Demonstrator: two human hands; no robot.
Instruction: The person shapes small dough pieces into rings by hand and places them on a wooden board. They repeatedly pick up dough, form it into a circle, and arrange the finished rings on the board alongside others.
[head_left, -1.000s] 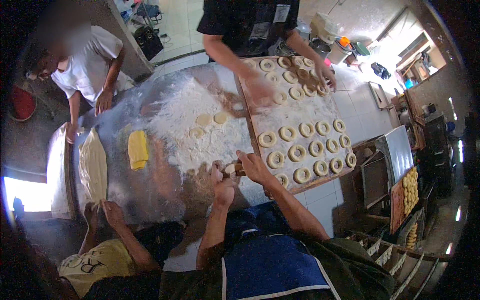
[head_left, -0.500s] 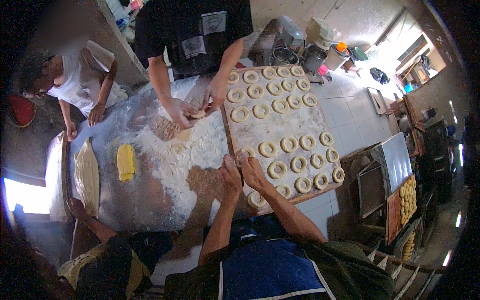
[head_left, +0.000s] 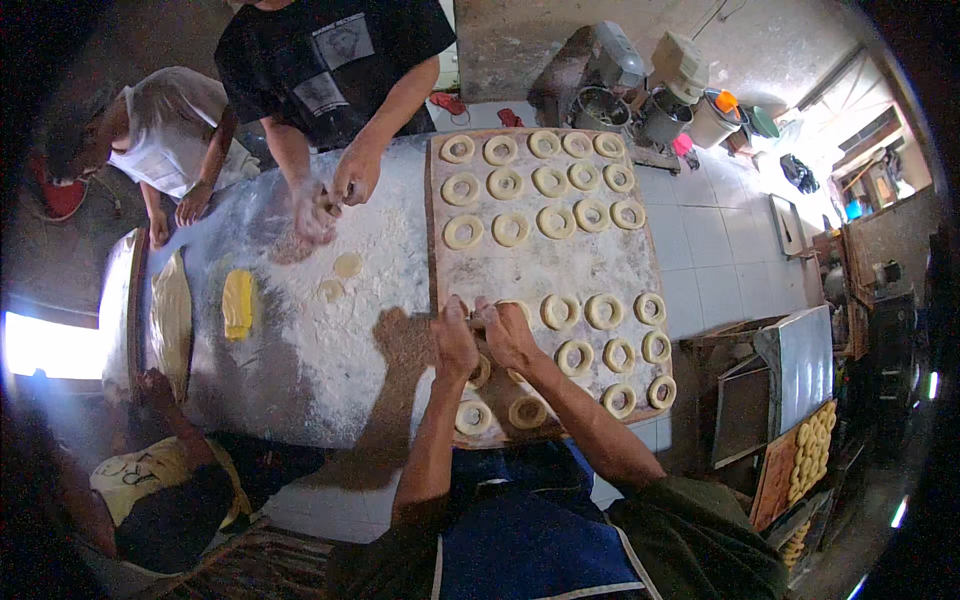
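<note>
Over the near left part of a floured wooden board (head_left: 470, 262), my left hand (head_left: 456, 342) and my right hand (head_left: 508, 335) are close together. Both have their fingers closed, pinching a small piece of dough (head_left: 479, 321) between them, mostly hidden by the fingers. Pale dough rings (head_left: 561, 312) lie in rows around them on the board. One dough ring (head_left: 515, 308) is partly covered by my right hand, and another dough ring (head_left: 479, 371) shows below the wrists.
Left of the board, a floured metal table carries two flat dough rounds (head_left: 347, 265), a yellow block (head_left: 238, 304) and a long dough sheet (head_left: 170, 320). A co-worker's hands (head_left: 335, 205) work across the table. Mixers (head_left: 620, 65) stand behind; a ring-filled tray (head_left: 785, 465) is at right.
My view has shifted, so the board appears further left. My hands now sit slightly further in over the board, still together. The opposite co-worker's hands have moved off the dough rounds.
</note>
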